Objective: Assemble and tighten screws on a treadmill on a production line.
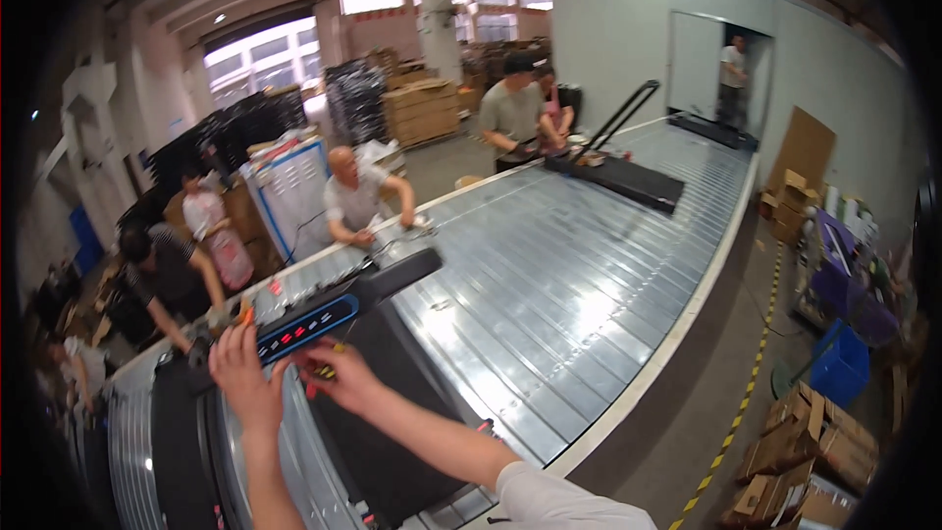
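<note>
A black treadmill (383,422) lies on the metal slat conveyor (549,275) right in front of me. Its console bar (334,309) carries a blue panel with red lit marks. My left hand (238,373) rests against the left end of that console, fingers spread on it. My right hand (339,373) sits just below the panel, closed on a small tool with a yellow and red part (329,373); I cannot tell exactly what tool it is.
Across the conveyor several workers stand, one leaning on the rail (358,201), two at a second treadmill (618,172) farther along. Cardboard boxes (814,442) and a blue bin (842,363) sit on the floor at right, beside a yellow-black floor line (731,432).
</note>
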